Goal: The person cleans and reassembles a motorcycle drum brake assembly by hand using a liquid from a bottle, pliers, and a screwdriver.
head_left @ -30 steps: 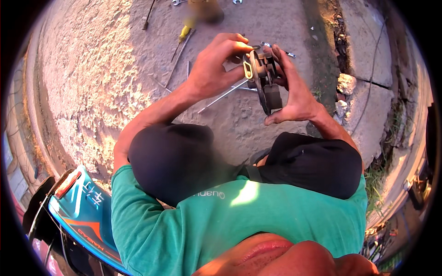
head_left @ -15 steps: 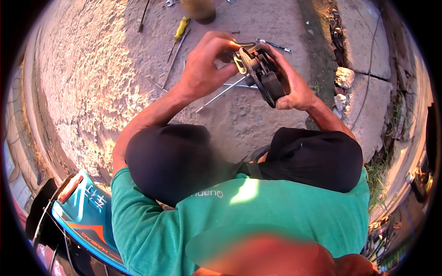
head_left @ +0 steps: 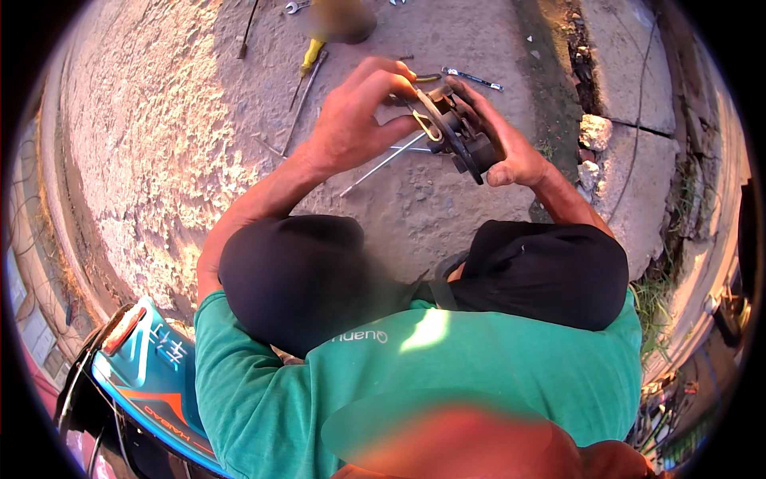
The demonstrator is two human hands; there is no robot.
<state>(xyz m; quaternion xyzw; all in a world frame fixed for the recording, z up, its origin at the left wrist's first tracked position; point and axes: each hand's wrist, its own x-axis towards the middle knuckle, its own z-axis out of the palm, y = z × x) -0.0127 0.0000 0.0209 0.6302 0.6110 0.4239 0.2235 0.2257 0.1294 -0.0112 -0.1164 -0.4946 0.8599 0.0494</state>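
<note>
Between my two hands is a dark, round metal mechanical part point(head_left: 469, 152), held tilted above the ground, with a flat disc edge and blocky pieces on its right side. A brass-coloured lever point(head_left: 432, 128) sticks out on its left face. My left hand point(head_left: 351, 120) grips the part at that lever, with the thumb below and bent fingers above; the fingertips are partly hidden. My right hand point(head_left: 517, 156) wraps round the right side, its thumb at the lower edge and fingers along the far side. A thin silver rod point(head_left: 379, 168) lies on the ground below the part.
A yellow-handled screwdriver point(head_left: 311, 54) and a long metal rod point(head_left: 303, 108) lie beyond my left hand. Past the part is a shiny hand tool point(head_left: 472, 78). A spanner point(head_left: 296, 7) and a blurred round object point(head_left: 345, 20) are farther off. A blue panel point(head_left: 152, 359) stands at lower left.
The part has turned in my hands, so its lever now points lower and more of its left face shows. My right hand's grip has shifted slightly; my left hand stays at the lever.
</note>
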